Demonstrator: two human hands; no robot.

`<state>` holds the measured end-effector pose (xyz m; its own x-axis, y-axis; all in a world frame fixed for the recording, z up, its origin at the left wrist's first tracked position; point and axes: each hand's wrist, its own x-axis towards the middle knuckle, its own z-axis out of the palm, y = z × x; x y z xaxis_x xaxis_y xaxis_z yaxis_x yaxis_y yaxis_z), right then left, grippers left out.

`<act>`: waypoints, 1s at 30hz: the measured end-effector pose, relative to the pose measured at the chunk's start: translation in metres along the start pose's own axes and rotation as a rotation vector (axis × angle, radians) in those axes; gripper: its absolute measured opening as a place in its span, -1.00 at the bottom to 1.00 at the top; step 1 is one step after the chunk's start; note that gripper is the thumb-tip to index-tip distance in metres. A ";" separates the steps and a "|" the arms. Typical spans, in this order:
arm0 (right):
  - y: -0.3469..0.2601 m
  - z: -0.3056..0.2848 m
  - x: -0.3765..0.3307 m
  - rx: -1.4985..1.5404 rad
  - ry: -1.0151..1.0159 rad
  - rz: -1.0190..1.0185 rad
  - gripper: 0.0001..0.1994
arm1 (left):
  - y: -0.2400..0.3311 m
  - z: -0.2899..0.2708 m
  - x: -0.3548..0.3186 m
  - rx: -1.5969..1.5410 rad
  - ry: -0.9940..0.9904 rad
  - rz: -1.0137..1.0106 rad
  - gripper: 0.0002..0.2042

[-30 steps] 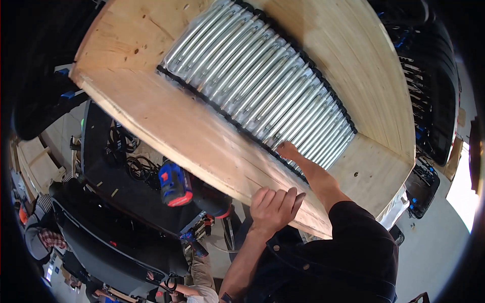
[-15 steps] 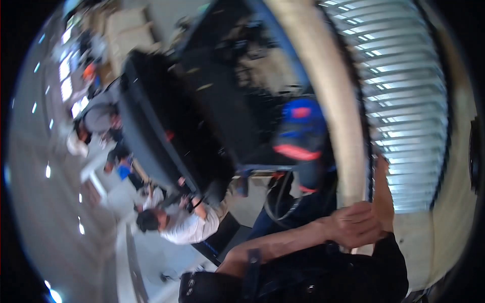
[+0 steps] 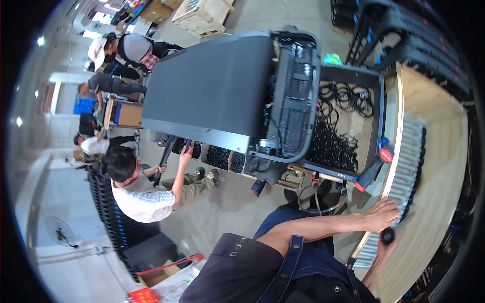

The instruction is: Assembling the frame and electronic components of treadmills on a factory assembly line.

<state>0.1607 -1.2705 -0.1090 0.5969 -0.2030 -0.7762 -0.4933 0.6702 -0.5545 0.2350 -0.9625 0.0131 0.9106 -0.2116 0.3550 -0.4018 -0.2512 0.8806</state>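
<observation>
A pale wooden crate stands at my right, with a row of silver metal tubes with black ends inside. My left hand is closed at the crate's near edge, over the tubes; what its fingers hold is hidden. Just below it, my right hand is closed around a tube with a round black end, partly hidden by the hand. A cordless power driver in dark blue and red lies beyond my left hand, between the crate and a black-framed tray.
The tray holds black cables and many small black parts. A grey-decked treadmill stands ahead. A co-worker in a white shirt holds a black bar at its left side. Bins of dark parts sit beneath. Black frames are stacked far right.
My view has swung, so the treadmill and the crate's tubes sit differently and look sharper. Both hands stay close together at the crate; the right hand and the black tube end now show.
</observation>
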 end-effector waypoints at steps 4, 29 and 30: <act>0.003 0.100 -0.177 -0.415 -0.098 -0.348 -0.54 | 0.050 -0.067 -0.015 0.030 -0.052 0.016 -0.71; 0.132 0.423 -0.176 -1.459 -0.818 -0.347 -0.72 | 0.174 -0.379 -0.315 -0.864 0.337 -0.515 -0.67; 0.142 0.426 -0.147 -1.520 -0.729 -0.342 -0.79 | 0.159 -0.377 -0.325 -0.890 0.376 -0.469 -0.59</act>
<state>0.2721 -0.8415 0.0536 0.7245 0.4477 -0.5242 -0.1462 -0.6433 -0.7515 -0.0876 -0.5776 0.1557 0.9880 0.0694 -0.1376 0.0725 0.5786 0.8124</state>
